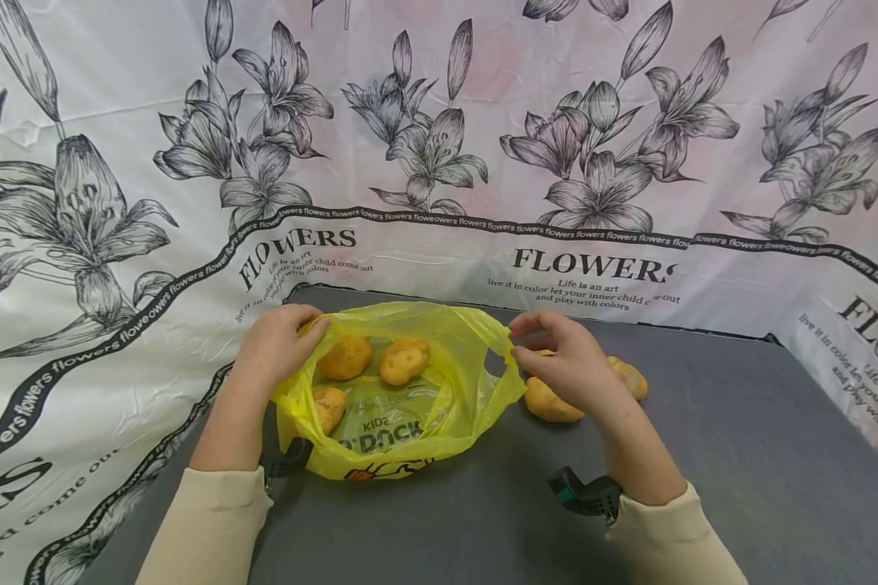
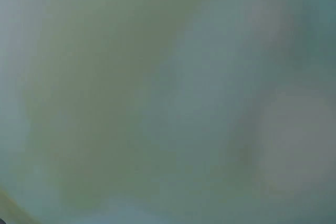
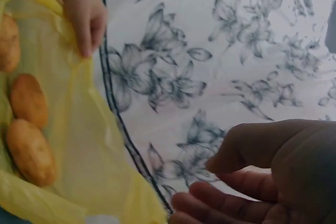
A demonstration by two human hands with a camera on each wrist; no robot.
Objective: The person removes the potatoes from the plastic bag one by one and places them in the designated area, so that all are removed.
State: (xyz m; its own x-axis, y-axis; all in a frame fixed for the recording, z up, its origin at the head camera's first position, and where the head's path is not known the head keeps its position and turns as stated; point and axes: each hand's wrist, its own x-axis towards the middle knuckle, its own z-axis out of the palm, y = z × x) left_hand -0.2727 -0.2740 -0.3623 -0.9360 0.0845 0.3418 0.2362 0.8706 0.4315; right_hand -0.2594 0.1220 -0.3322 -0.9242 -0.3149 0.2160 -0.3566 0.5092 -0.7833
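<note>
A yellow plastic bag (image 1: 483, 406) lies on the grey table with its mouth spread wide. Inside it I see three potatoes (image 1: 405, 361), also visible in the right wrist view as brown potatoes (image 3: 32, 153). My left hand (image 1: 281, 341) pinches the bag's left rim between thumb and fingers. Beside the handle hole on the right rim is my right hand (image 1: 567, 357); its fingers are loosely bent, with a gap between thumb and fingers. Whether its fingertips touch the plastic, I cannot tell. The left wrist view is too blurred to make anything out.
Outside the bag, a potato (image 1: 552, 402) lies under my right hand, and another potato (image 1: 629, 378) sits behind that wrist. A flower-printed cloth (image 1: 439, 162) hangs along the back and sides of the grey table (image 1: 739, 455).
</note>
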